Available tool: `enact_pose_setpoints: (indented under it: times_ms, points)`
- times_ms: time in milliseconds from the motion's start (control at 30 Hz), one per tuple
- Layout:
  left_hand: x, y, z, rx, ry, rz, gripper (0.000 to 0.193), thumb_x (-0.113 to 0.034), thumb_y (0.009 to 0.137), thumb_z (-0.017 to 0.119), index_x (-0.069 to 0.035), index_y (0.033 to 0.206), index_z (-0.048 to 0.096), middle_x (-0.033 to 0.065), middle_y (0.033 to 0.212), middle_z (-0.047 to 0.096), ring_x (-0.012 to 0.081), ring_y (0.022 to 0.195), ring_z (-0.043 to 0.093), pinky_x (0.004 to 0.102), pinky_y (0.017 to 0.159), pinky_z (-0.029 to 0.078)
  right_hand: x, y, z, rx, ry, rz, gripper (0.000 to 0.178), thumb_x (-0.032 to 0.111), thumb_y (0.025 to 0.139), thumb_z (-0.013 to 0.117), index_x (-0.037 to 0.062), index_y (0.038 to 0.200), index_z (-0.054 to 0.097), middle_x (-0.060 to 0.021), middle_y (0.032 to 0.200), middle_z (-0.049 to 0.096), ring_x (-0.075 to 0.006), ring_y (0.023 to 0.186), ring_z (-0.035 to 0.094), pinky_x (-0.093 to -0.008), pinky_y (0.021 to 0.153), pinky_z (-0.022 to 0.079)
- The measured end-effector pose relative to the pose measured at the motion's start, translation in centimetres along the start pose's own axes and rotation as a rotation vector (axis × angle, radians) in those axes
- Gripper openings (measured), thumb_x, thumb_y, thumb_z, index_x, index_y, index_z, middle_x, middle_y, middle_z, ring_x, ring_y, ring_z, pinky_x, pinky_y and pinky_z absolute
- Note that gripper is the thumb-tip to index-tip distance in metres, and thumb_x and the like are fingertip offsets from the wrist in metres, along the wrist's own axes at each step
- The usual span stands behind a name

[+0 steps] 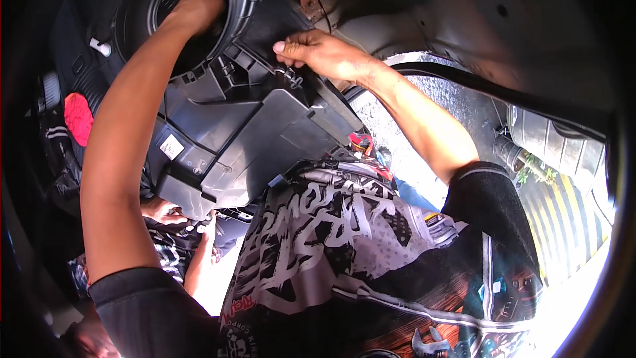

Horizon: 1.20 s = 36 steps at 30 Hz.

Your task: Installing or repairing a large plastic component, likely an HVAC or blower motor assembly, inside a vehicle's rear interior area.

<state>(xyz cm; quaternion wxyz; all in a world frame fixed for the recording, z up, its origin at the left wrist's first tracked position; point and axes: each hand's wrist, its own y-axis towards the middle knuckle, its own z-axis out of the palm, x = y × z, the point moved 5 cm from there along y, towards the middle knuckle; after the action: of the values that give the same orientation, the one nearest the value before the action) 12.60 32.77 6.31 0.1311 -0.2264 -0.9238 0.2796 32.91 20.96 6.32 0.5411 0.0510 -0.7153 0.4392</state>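
My left hand (197,14) reaches into the round opening of a black plastic housing (240,0). Its fingers are hidden inside the ring. To the right of that opening, my right hand (319,53) is closed, the thumb pointing left and the fingers curled beneath it. Whether anything small sits between them cannot be made out. Just below those fingers is a small metal clip or fitting (289,78) on the housing's edge. The broad lower panel (255,142) of dark plastic extends down toward my torso and carries a white label (171,146).
Another person's hands (163,211) are at the panel's lower left edge. A bright red cloth or glove (79,119) lies at the left. Bare metal bodywork (411,33) curves overhead at the right. Beyond the opening are a ribbed metal canister (556,136) and a yellow-striped floor (566,219).
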Motion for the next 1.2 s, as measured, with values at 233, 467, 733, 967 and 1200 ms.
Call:
enact_pose_setpoints:
  times_ms: [233,467,733,967,1200]
  points:
    - [-0.7,-0.2,-1.0,0.121,-0.003,-0.041,0.028,-0.009,0.077,0.073,-0.006,0.105,0.071,0.0192,0.116,0.067,0.0374,0.111,0.063,0.0443,0.093,0.052,-0.8,0.2,0.1,-0.123,-0.095,-0.050,0.024,0.023,0.093,0.061,-0.0007,0.096,0.067,-0.0058,0.088,0.067,-0.0138,0.085,0.060,-0.0294,0.082,0.048]
    - [-1.3,0.0,-1.4,0.104,-0.053,-0.086,0.029,-0.008,0.078,0.073,-0.004,0.106,0.072,0.0188,0.117,0.067,0.0352,0.111,0.065,0.0426,0.093,0.054,-0.5,-0.4,0.4,-0.121,0.131,0.131,0.018,0.020,0.087,0.063,0.0024,0.089,0.067,-0.0023,0.079,0.062,-0.0120,0.079,0.057,-0.0276,0.076,0.045]
    - [-0.5,0.7,-0.1,0.075,-0.068,-0.082,0.032,0.002,0.074,0.067,0.000,0.106,0.069,0.0263,0.111,0.066,0.0381,0.108,0.064,0.0447,0.092,0.053,-0.2,-1.6,1.0,-0.282,0.153,0.247,0.024,0.023,0.086,0.060,0.0015,0.089,0.070,-0.0059,0.081,0.063,-0.0166,0.082,0.057,-0.0301,0.077,0.044]
    - [-2.1,0.0,-2.1,-0.032,-0.049,-0.072,0.023,-0.006,0.084,0.065,-0.004,0.105,0.072,0.0182,0.116,0.068,0.0330,0.111,0.065,0.0414,0.092,0.054,-1.4,-1.8,-0.2,-0.290,0.293,0.100,0.021,0.018,0.086,0.058,0.0006,0.086,0.069,-0.0053,0.079,0.063,-0.0149,0.079,0.057,-0.0301,0.075,0.044]
    - [2.9,-2.0,-0.5,-0.074,-0.189,0.111,0.028,-0.014,0.083,0.064,0.000,0.107,0.068,0.0266,0.117,0.063,0.0416,0.112,0.060,0.0472,0.096,0.049,-7.2,-4.2,-1.4,-0.249,0.128,-0.143,0.038,0.012,0.080,0.067,0.0035,0.118,0.063,-0.0128,0.127,0.054,-0.0203,0.112,0.055,-0.0300,0.098,0.044]
